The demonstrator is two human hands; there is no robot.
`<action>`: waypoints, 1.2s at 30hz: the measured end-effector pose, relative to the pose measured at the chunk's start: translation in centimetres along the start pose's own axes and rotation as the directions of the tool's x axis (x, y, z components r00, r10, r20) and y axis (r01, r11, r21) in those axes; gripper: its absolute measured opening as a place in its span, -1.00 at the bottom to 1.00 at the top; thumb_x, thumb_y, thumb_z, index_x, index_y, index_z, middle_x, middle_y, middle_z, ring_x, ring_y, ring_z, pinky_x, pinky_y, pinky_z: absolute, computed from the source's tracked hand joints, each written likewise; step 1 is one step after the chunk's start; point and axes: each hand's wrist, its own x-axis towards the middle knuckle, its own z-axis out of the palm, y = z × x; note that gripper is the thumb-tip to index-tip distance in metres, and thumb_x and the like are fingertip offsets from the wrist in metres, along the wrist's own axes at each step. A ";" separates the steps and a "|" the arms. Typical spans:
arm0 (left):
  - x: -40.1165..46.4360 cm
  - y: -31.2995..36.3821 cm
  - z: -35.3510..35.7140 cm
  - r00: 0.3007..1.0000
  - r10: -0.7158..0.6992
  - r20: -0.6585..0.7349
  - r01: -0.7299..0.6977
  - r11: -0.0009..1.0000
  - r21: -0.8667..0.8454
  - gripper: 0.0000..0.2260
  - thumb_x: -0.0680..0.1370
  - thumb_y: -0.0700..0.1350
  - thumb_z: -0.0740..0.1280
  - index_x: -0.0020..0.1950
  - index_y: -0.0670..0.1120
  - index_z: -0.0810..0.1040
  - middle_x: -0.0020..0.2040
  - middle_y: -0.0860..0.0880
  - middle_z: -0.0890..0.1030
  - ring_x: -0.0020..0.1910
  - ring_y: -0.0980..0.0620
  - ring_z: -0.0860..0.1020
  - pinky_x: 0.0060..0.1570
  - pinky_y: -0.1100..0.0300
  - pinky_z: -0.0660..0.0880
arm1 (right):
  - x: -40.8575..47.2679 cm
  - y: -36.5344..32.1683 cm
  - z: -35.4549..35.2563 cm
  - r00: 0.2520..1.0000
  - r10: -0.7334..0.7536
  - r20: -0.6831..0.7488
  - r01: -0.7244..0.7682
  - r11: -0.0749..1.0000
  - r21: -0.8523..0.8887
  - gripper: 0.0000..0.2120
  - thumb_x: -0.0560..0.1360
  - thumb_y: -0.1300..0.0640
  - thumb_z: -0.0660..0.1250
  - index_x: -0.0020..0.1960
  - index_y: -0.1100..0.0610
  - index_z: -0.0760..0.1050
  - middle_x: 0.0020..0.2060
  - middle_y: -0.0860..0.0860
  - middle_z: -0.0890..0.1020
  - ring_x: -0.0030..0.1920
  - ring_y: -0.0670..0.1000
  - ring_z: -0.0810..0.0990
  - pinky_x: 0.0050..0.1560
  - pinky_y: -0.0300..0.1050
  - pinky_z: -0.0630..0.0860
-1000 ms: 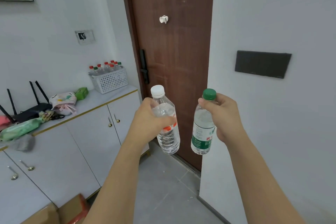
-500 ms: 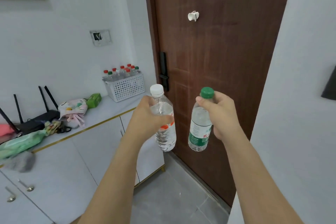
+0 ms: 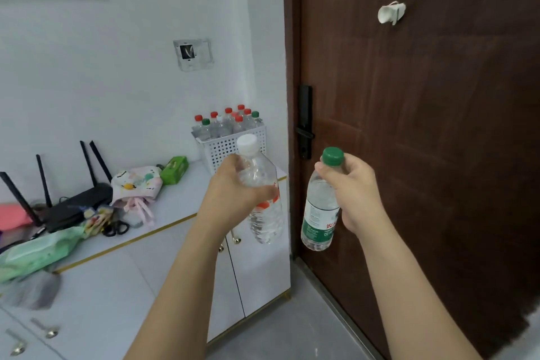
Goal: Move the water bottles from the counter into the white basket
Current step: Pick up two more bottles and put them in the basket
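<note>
My left hand grips a clear white-capped water bottle around its upper body, tilted slightly. My right hand holds a green-capped, green-labelled water bottle by its neck, hanging upright. Both bottles are in the air in front of the cabinet's right end. The white perforated basket stands on the counter at its far right end against the wall, holding several red- and green-capped bottles. The white-capped bottle partly hides the basket's front.
On the counter lie a green tissue box, a patterned pouch, a black router with antennas, scissors and a green wipes pack. A brown door with black handle stands right of the cabinet. Grey floor below.
The view has swung left and moved closer to the cabinet; the basket appears larger and nearer to my hands. Both hands keep their bottles in the same grip.
</note>
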 end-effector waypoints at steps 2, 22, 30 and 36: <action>0.9 0.1 -0.2 1.000 0.009 0.004 -0.009 1.000 0.015 -0.38 0.14 0.08 0.56 0.14 0.08 0.43 0.06 0.11 0.59 -0.04 0.11 0.61 -0.07 0.08 0.60 | 0.7 0.1 0.6 1.000 0.007 0.008 -0.007 1.000 0.003 -0.91 0.45 0.21 0.46 -0.06 0.09 0.62 -0.15 0.01 0.70 -0.09 -0.02 0.66 -0.04 -0.11 0.56; 32.6 -10.9 -11.1 0.910 0.123 -0.396 -0.191 0.972 -0.137 -0.50 0.21 0.10 0.57 0.07 0.16 0.47 -0.02 0.21 0.63 -0.06 0.24 0.62 -0.09 0.17 0.56 | 26.3 5.1 25.8 0.969 -0.243 0.033 0.231 0.951 0.206 -0.87 0.49 0.25 0.40 0.02 0.08 0.57 -0.17 -0.18 0.69 -0.11 -0.23 0.63 -0.15 -0.37 0.51; 40.5 -12.8 -10.5 0.869 0.093 -0.485 -0.149 0.986 -0.077 -0.52 0.22 0.08 0.56 0.06 0.14 0.47 -0.02 0.18 0.64 -0.08 0.26 0.61 -0.13 0.20 0.55 | 35.3 9.4 31.5 0.961 -0.237 0.143 0.199 0.950 0.242 -0.83 0.48 0.23 0.42 0.03 0.04 0.55 -0.02 -0.05 0.65 0.07 -0.06 0.60 0.17 -0.03 0.52; 44.7 -15.5 -8.5 0.866 0.030 -0.500 -0.042 0.999 -0.012 -0.48 0.21 0.12 0.55 0.10 0.11 0.46 0.02 0.18 0.61 -0.03 0.20 0.60 -0.11 0.18 0.54 | 40.4 14.3 34.6 0.949 -0.178 0.262 0.137 0.976 0.168 -0.79 0.46 0.11 0.44 0.08 0.00 0.55 0.01 -0.07 0.66 0.11 -0.03 0.61 0.19 0.01 0.52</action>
